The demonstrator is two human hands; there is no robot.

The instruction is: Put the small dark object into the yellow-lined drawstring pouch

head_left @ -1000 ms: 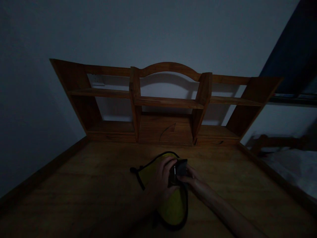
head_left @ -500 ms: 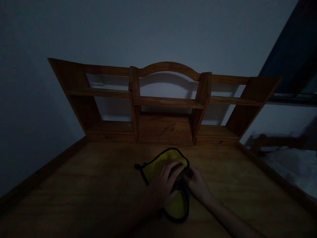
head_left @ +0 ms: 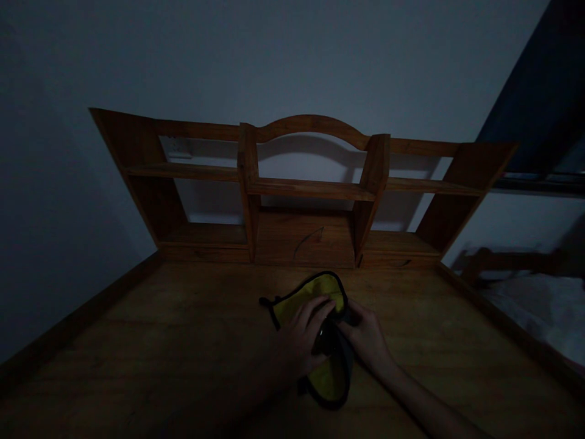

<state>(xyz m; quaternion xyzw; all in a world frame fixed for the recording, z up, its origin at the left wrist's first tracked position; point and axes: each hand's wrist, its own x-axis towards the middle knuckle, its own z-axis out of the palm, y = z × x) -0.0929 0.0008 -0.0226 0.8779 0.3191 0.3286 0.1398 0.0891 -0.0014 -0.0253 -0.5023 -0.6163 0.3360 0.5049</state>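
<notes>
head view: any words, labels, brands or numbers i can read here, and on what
None can be read. The picture is dim: the yellow pouch, the small dark thing between the left hand and right hand, the wooden desk and the shelf unit show no lettering that can be made out.

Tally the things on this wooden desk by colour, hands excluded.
Yellow: 1, the yellow fabric pouch with black trim.
Black: 1, the small black object held in the left hand.
Brown: 1, the brown wooden shelf unit.
Total: 3.
</notes>
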